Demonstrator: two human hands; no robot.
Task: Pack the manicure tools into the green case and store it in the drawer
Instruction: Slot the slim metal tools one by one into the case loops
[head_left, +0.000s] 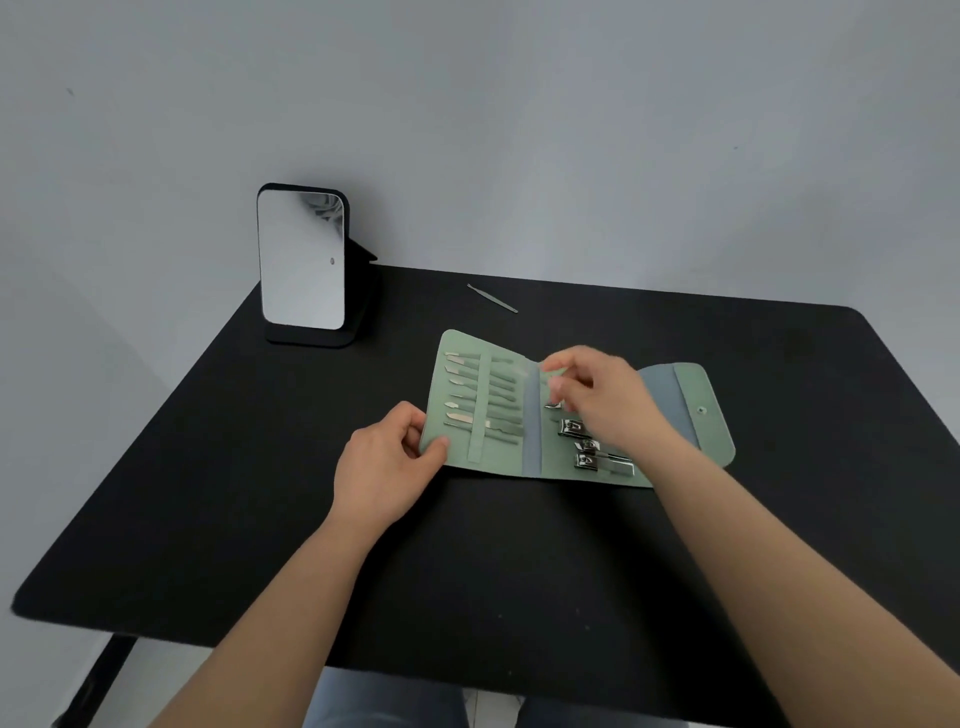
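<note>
The green case (711, 415) lies unfolded on the black table, its snap flap at the right. Several thin metal tools (483, 397) sit in loops on its left panel, and nail clippers (587, 447) fill the middle panel. My left hand (387, 467) pinches the case's left edge near its front corner. Over the middle panel, my right hand (602, 395) has its fingers curled at the upper slots; what they hold is blurred. A loose pair of slim metal tweezers (492, 298) lies on the table behind the case.
A standing mirror (303, 260) on a black base stands at the table's back left. The black table (208, 519) stretches wide toward me and to the left. A grey wall rises behind. No drawer is in view.
</note>
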